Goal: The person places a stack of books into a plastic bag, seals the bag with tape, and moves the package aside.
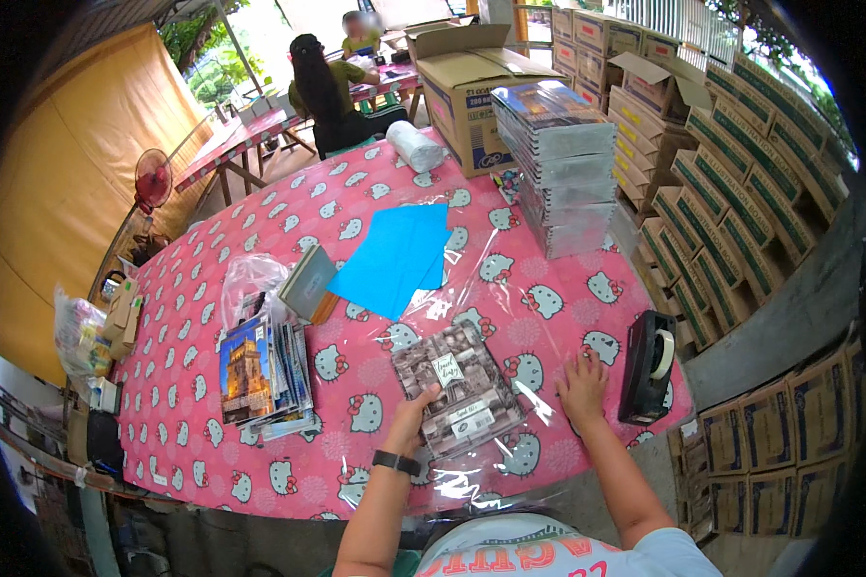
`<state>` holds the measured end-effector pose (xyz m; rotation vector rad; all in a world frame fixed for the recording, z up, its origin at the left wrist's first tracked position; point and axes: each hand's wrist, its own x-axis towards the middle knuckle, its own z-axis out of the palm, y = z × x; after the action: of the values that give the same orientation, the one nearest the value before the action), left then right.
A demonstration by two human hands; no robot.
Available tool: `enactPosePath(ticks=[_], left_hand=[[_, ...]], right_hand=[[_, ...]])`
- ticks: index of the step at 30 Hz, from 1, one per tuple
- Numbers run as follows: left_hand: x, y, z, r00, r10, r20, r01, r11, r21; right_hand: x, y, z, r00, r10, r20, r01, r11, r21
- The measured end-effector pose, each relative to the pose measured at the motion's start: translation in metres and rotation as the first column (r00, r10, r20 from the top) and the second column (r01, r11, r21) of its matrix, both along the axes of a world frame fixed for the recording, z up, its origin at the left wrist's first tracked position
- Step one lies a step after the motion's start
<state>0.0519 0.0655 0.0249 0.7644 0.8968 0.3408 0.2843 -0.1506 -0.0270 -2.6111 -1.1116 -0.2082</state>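
Observation:
A notebook (486,394) with a grey photo-collage cover lies near the front of the table, with shiny clear plastic around it. My left hand (412,420) grips its left edge, thumb on the cover and the other fingers mostly hidden. My right hand (584,389) rests open on the tablecloth to the right of the notebook, fingers spread and nothing in them. Just beyond it on the right stands a black tape dispenser (639,385) with a pale roll.
Blue sheets (390,255) lie mid-table beside a small stack of notebooks (308,287). Picture-covered booklets (250,375) are piled at left. A tall stack of spiral notebooks (573,183), a white roll (416,147) and a carton (471,106) stand at the back. Stacked boxes (731,221) line the right.

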Motion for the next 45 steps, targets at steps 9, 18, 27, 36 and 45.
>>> enactPosePath(ticks=[9, 18, 27, 36, 45], left_hand=[[-0.014, 0.016, -0.019, 0.992, 0.032, -0.123, -0.024, 0.997, 0.073], [-0.004, 0.023, 0.022, 0.965, -0.086, -0.248, 0.115, 0.987, 0.108], [-0.011, 0.056, 0.020, 0.819, 0.358, -0.448, 0.298, 0.402, 0.866], [0.088, 0.048, 0.056, 0.757, 0.148, -0.636, 0.615, 0.168, 0.771], [0.070, -0.008, 0.064, 0.795, 0.154, -0.587, 0.577, 0.108, 0.810]], right_hand=[[-0.016, -0.020, 0.040, 0.988, -0.013, -0.157, 0.034, 0.990, 0.133], [0.010, 0.013, 0.020, 0.993, 0.120, -0.007, -0.113, 0.951, 0.289], [-0.015, -0.003, 0.075, 0.473, 0.180, -0.863, 0.284, 0.895, 0.343], [-0.154, 0.079, 0.139, 0.713, 0.622, -0.323, -0.662, 0.749, -0.017], [-0.156, 0.054, 0.095, 0.650, 0.632, -0.422, -0.683, 0.729, 0.040]])
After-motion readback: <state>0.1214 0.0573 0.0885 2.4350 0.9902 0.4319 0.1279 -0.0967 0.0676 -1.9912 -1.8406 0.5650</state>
